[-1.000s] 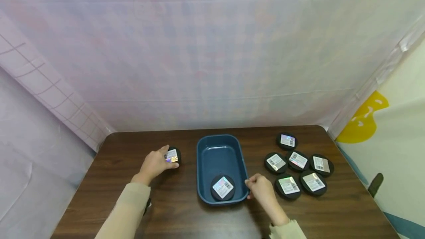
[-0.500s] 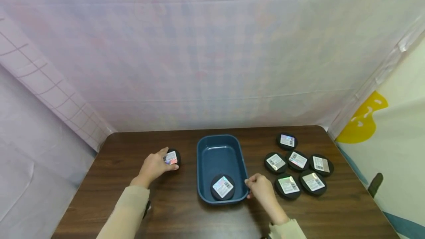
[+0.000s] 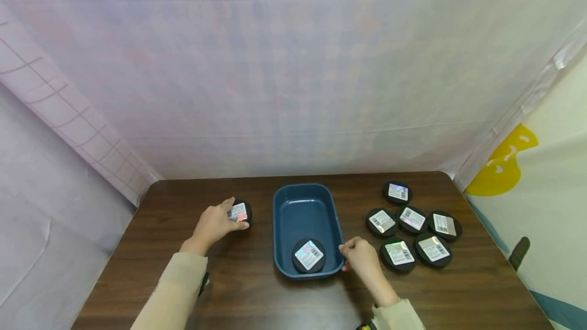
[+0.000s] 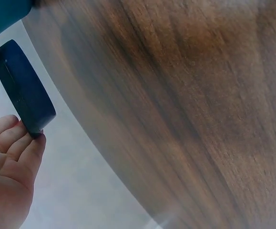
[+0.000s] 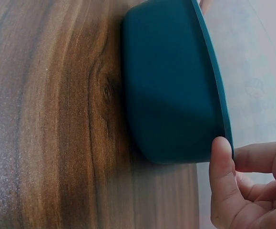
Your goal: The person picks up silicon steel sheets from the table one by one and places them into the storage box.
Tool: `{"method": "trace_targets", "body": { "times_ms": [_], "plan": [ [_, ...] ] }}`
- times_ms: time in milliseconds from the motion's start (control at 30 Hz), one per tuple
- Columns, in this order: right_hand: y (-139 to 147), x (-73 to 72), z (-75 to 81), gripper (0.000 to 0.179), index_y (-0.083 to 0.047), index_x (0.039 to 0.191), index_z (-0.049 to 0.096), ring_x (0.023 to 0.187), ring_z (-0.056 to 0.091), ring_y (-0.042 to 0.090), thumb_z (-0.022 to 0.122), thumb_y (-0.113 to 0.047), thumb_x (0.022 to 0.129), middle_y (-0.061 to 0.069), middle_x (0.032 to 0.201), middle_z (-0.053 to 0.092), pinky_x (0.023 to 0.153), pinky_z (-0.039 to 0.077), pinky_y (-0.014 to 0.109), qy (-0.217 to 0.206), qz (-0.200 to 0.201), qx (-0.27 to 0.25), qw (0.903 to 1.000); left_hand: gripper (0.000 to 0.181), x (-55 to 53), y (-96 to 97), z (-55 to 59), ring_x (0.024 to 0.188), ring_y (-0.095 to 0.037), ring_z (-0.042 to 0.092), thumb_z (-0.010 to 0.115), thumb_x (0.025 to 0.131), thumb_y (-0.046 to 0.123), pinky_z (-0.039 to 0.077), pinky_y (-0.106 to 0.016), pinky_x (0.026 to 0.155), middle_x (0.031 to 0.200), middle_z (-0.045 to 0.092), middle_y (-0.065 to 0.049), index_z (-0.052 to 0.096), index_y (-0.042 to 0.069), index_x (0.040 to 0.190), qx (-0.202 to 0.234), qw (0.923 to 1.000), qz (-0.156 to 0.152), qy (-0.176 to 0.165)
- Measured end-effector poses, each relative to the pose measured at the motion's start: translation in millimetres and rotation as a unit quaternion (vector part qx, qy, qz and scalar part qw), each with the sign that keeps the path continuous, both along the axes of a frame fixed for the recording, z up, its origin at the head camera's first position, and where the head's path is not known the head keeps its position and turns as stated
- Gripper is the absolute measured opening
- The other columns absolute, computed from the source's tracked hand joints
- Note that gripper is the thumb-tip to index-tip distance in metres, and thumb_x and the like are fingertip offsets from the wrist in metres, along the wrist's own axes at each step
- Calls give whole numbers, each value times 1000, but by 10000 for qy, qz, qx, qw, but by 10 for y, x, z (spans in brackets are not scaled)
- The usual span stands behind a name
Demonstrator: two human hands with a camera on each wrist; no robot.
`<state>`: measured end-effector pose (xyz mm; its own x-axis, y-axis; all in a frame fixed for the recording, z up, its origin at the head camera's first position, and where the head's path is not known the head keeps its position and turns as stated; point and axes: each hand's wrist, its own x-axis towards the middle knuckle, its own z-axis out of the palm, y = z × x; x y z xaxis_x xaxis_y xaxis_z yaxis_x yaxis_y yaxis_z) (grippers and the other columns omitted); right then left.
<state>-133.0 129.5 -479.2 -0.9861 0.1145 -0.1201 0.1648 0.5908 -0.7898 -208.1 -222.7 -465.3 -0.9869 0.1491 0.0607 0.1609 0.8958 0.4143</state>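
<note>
Gripping a labelled black disc (image 3: 241, 210) between thumb and fingertips, the left hand (image 3: 213, 225) is to the left of the blue tray (image 3: 302, 218) in my head view. Through the left wrist view I can make out the disc's dark side, clear of the wooden tabletop (image 3: 257, 302) and apart from the tray. I have the right hand (image 3: 362, 258) pinching the tray's near right corner, thumb against the outer wall and a finger at the rim. The tray rests on the tabletop, long sides running front to back, with a second disc (image 3: 309, 255) lying flat in its near end, label up. To the right I count six more discs (image 3: 397, 254), all flat with pale labels showing: five sit close together, three behind and two in front, and the farthest disc (image 3: 397, 193) lies just beyond them near the back edge. Pale sleeves (image 3: 176, 279) cover both forearms. Behind the tabletop I see a faintly checked cloth (image 3: 275, 65); a yellow shape (image 3: 497, 169) shows at the right.
</note>
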Motion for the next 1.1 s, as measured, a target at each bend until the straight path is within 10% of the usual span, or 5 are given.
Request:
{"method": "trace_targets", "body": {
  "times_ms": [1100],
  "plan": [
    [29,-8,9,14,2,80,59,43,60,17,63,-11,84,2,52,55,52,46,26,-39,82,90,9999,96,-74,276,205,115,-38,51,74,66,58,43,-49,92,135,47,-20,44,-2,135,4,9998,-189,-4]
  ]
}}
